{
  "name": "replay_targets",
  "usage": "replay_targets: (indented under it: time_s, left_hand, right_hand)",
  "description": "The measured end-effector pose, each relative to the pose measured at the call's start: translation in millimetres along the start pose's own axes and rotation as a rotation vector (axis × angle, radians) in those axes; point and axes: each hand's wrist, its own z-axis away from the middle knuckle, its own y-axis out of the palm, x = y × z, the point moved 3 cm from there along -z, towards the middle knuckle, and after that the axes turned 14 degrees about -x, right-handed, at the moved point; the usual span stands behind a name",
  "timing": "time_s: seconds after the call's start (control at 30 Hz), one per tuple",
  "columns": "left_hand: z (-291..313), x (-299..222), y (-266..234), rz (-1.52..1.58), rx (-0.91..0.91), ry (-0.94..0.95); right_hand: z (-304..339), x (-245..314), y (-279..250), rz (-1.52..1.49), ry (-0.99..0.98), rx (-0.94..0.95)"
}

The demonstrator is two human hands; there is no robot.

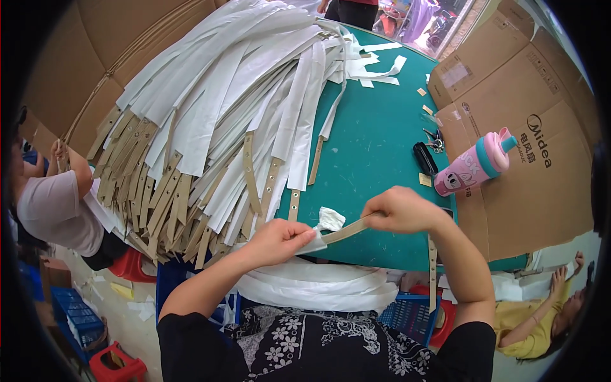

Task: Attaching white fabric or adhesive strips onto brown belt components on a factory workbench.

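Close to the near edge of the green table (375, 140), my left hand (277, 242) pinches the end of a white wrapping sleeve (316, 244). A tan belt (345, 232) comes out of that sleeve, and the closed fingers of my right hand (404, 210) grip its other end. The stretch between my hands is nearly straight. Just beyond it lies a crumpled white scrap (331, 219). A big heap of white-wrapped belts (210, 83) fills the table's left side, their tan ends with metal eyelets pointing toward me. At my right elbow another eyelet belt (433, 274) hangs over the edge.
On the right stand a pink bottle (461, 173), a black case (424, 159), keys (436, 141) and cardboard sheets (541, 210). White material (318, 286) lies across my lap, by a blue crate (407, 316). Other people sit left (57, 197) and right (531, 325).
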Motion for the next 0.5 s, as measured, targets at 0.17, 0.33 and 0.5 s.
replay_targets:
  time_s: [0.17,0.33,0.5]
  left_hand:
    - [0.5,-19.5,0.5,-0.152,-0.085,0.235]
    - [-6.3,-14.2,-10.4,-0.039,-0.145,0.153]
    - [-6.4,-39.1,-12.8,0.426,-0.112,-0.044]
  right_hand:
    - [-11.1,19.6,-4.9,-0.022,-0.077,-0.116]
    - [-7.9,15.6,-31.6,-0.448,-0.133,0.004]
    - [-10.4,40.4,-49.5,-0.371,-0.037,-0.051]
